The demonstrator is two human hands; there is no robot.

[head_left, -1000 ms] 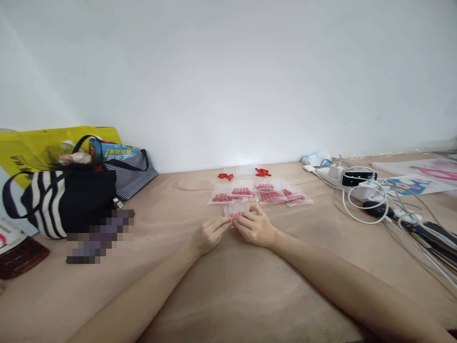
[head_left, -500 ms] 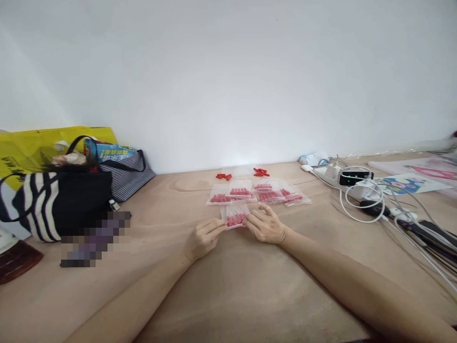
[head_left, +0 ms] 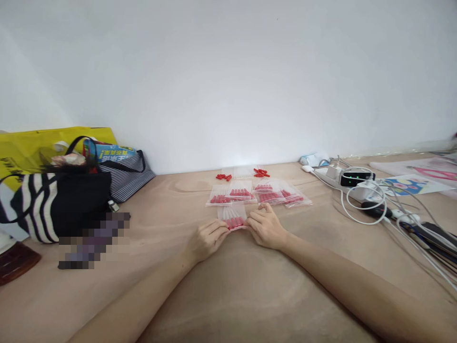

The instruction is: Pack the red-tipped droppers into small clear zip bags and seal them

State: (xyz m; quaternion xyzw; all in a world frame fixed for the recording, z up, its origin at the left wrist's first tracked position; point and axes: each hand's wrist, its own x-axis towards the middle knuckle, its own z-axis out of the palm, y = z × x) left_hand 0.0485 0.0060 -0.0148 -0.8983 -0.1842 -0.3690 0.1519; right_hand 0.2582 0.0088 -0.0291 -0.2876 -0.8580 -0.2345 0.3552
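Note:
A clear plastic bag (head_left: 233, 213) with several red-ended sticks inside lies in front of me on the table. My left hand (head_left: 210, 239) pinches its lower left corner, and my right hand (head_left: 263, 226) is closed on its lower right edge. Just beyond it are more filled bags: one pair on the left (head_left: 240, 191) and overlapping ones on the right (head_left: 270, 196). Small loose red pieces form a left pile (head_left: 223, 177) and a right pile (head_left: 262, 172). Between these piles lie pale, clear bags (head_left: 244, 172).
On the left stand a black bag with white stripes (head_left: 67, 205), a striped bag (head_left: 126, 175) and a yellow bag (head_left: 21, 147). A power strip (head_left: 357, 179) with tangled white cables and a printed sheet (head_left: 414, 185) lie on the right of the table (head_left: 228, 295).
The near edge of the held bag has been drawn slightly toward me and looks more bent. Both hands stay on it, the right one having shifted a little.

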